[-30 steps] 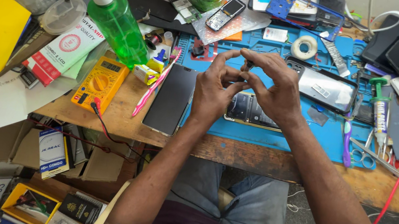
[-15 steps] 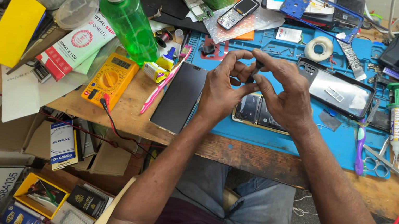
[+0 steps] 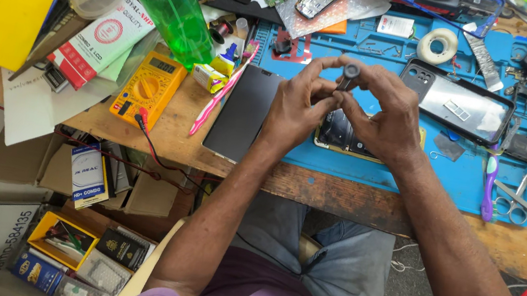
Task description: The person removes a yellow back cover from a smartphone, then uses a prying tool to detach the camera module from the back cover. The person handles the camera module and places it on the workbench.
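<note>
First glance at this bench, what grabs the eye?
Both hands, left hand and right hand, meet mid-frame over the blue mat, pinching a small dark cylindrical part between the fingertips. Up left, a bright green pump bottle leans over a yellow multimeter. Left of the hands a black phone panel lies flat; right of them, an empty black phone case.

I see a small dark grey cylindrical piece point(image 3: 349, 74) in the upper middle of the frame, pinched between the fingertips of my left hand point(image 3: 299, 108) and my right hand point(image 3: 390, 115). It stands roughly upright, its rounded top showing above the fingers, its lower part hidden behind them. I cannot tell what it is. It hangs in the air above an opened phone body point(image 3: 338, 135) that lies flat, dark inside with a gold-coloured edge, mostly covered by my hands.
</note>
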